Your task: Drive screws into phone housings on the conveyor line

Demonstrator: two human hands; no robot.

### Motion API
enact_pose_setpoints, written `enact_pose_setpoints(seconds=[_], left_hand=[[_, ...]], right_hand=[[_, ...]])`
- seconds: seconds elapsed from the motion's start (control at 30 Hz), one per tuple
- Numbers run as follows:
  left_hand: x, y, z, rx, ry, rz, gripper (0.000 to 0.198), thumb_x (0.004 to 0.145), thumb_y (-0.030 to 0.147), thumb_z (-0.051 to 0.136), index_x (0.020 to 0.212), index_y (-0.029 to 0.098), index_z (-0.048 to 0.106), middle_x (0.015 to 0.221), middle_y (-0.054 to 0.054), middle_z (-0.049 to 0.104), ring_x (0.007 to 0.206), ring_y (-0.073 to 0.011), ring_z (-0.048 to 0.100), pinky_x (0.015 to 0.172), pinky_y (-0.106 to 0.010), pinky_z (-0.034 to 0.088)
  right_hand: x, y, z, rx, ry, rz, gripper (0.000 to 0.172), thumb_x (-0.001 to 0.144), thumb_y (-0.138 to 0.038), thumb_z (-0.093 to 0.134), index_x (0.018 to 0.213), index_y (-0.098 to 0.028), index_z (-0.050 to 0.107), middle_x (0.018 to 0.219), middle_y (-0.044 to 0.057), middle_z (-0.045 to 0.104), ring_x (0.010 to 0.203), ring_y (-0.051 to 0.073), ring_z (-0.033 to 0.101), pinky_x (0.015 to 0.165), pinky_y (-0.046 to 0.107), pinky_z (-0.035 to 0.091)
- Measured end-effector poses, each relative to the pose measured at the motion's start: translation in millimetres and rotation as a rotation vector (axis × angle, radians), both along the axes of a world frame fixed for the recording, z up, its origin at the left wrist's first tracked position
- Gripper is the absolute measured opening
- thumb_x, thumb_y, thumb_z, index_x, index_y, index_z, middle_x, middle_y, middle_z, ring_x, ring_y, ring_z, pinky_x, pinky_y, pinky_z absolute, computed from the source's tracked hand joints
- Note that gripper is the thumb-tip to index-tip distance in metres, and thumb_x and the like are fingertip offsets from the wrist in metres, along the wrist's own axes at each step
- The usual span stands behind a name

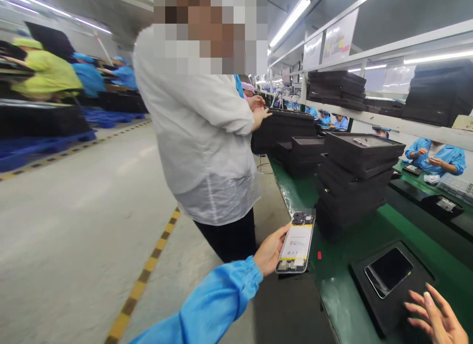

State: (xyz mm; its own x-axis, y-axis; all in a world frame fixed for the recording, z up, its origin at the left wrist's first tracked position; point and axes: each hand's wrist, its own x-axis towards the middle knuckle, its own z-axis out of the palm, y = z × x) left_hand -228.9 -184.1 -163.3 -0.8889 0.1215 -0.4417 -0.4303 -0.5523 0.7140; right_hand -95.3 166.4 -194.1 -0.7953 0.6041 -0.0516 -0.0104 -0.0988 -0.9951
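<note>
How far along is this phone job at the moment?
Already done, it seems: a dark, glossy device lies seated in the black foam tray on the green bench. In hand: the left hand holds an open-backed phone, its insides exposed, while the right hand hovers open by the tray, empty. Left, probably: that phone has no back cover and sits in no tray; a stack of trays stands behind.

Bright, even light falls from fluorescent tubes [290, 19] above the stack of black trays [354, 186]. Far left of the stack, seated workers [48, 73] smear with motion blur. Below it, a dark phone screen [388, 271] carries a pale sheen. Straight lines bow towards the edges.
</note>
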Motion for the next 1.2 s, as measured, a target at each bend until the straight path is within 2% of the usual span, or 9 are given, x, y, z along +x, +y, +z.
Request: enact_pose_setpoints(seconds=[0.17,0.27,0.37,0.47,0.57,0.67,0.9,1.1,1.2], left_hand=[[25,32,-2.4,0.015,0.008,-0.18,0.024,0.085,0.016,0.053,0.1,0.002,0.064,0.084,-0.016,0.072,0.068,-0.0246,0.07,0.063,-0.032,0.057],[34,53,-3.4,0.03,0.098,-0.299,0.031,0.074,0.011,0.064,0.104,0.003,0.065,0.089,-0.016,0.072,0.072,-0.0237,0.07,0.067,-0.029,0.056],[42,72,-4.9,0.03,0.234,-0.488,0.043,0.067,0.02,0.078,0.106,0.006,0.066,0.094,-0.016,0.072,0.082,-0.0256,0.07,0.074,-0.03,0.055],[53,91,-5.8,0.037,0.321,-0.638,0.05,0.064,0.03,0.084,0.107,0.009,0.067,0.091,-0.015,0.072,0.078,-0.0235,0.069,0.072,-0.028,0.054],[63,107,-5.9,0.07,0.372,-0.743,0.049,0.068,0.037,0.081,0.107,0.01,0.067,0.079,-0.011,0.07,0.065,-0.0191,0.067,0.063,-0.026,0.052],[68,119,-5.5,0.072,0.4,-0.788,0.047,0.069,0.041,0.08,0.103,0.011,0.068,0.069,-0.007,0.066,0.058,-0.0171,0.064,0.056,-0.024,0.049],[71,125,-2.0,0.053,0.362,-0.773,0.038,0.07,0.042,0.078,0.086,0.009,0.07,0.072,-0.008,0.067,0.061,-0.0142,0.062,0.061,-0.022,0.048],[70,126,-11.3,-0.006,0.146,-0.623,0.039,0.07,0.037,0.077,0.092,0.006,0.07,0.081,-0.014,0.072,0.071,-0.0202,0.067,0.065,-0.025,0.052],[67,127,-13.5,-0.007,0.032,-0.541,0.03,0.073,0.03,0.073,0.091,0.006,0.07,0.079,-0.013,0.072,0.068,-0.0206,0.068,0.061,-0.025,0.052]], right_hand=[[-2,-4,2.8,-0.058,-0.025,0.188,0.092,0.056,-0.06,0.08,0.126,-0.009,0.048,0.093,0.015,0.07,0.074,0.028,0.068,0.056,0.035,0.057],[1,-17,9.2,-0.099,-0.025,0.365,0.087,0.065,-0.057,0.077,0.131,-0.011,0.042,0.088,0.012,0.069,0.067,0.024,0.066,0.052,0.033,0.054],[2,-40,19.2,-0.133,0.007,0.561,0.08,0.075,-0.052,0.07,0.136,-0.013,0.036,0.081,0.008,0.068,0.061,0.02,0.064,0.048,0.029,0.051],[-2,-60,25.1,-0.183,0.01,0.753,0.08,0.078,-0.05,0.068,0.139,-0.015,0.029,0.078,0.005,0.066,0.059,0.018,0.064,0.048,0.027,0.05],[-5,-69,23.4,-0.22,0.024,0.805,0.081,0.076,-0.047,0.071,0.138,-0.017,0.027,0.077,0.003,0.065,0.059,0.016,0.063,0.047,0.024,0.048],[-6,-68,19.0,-0.225,0.034,0.801,0.076,0.073,-0.045,0.075,0.132,-0.017,0.035,0.073,0.001,0.064,0.058,0.015,0.062,0.048,0.022,0.047],[-5,-64,16.2,-0.151,0.082,0.657,0.065,0.07,-0.049,0.075,0.12,-0.015,0.051,0.069,0.001,0.064,0.057,0.014,0.06,0.05,0.023,0.045],[-11,-54,10.3,0.038,0.052,0.149,0.063,0.066,-0.063,0.071,0.101,-0.012,0.061,0.057,-0.002,0.056,0.044,0.01,0.047,0.041,0.022,0.036],[-12,-47,7.4,0.115,0.013,0.016,0.062,0.066,-0.065,0.07,0.098,-0.012,0.061,0.059,-0.002,0.054,0.047,0.009,0.046,0.042,0.021,0.037]])
